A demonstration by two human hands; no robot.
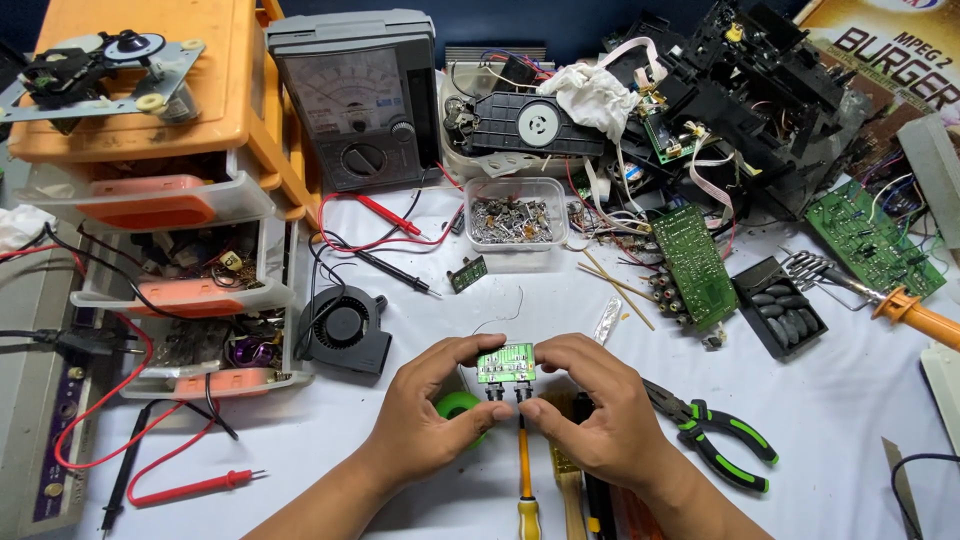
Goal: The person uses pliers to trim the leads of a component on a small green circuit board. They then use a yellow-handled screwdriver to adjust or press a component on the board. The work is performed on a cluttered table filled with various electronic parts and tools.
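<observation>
A small green circuit board (506, 362) with two black knobs on its lower edge is held up between both hands, just above the white table cloth (830, 400). My left hand (432, 412) pinches its left end with thumb and forefinger. My right hand (590, 405) grips its right end the same way. Under my left hand lies a green tape roll (455, 407), partly hidden. A yellow-handled screwdriver (524, 480) lies between my wrists, pointing at the board.
Green-handled pliers (715, 432) lie right of my right hand. A black blower fan (345, 328), an orange drawer unit (190, 200), an analog multimeter (355, 100), a tub of small parts (515, 215), larger green boards (692, 265) and a soldering iron (915, 315) surround the spot.
</observation>
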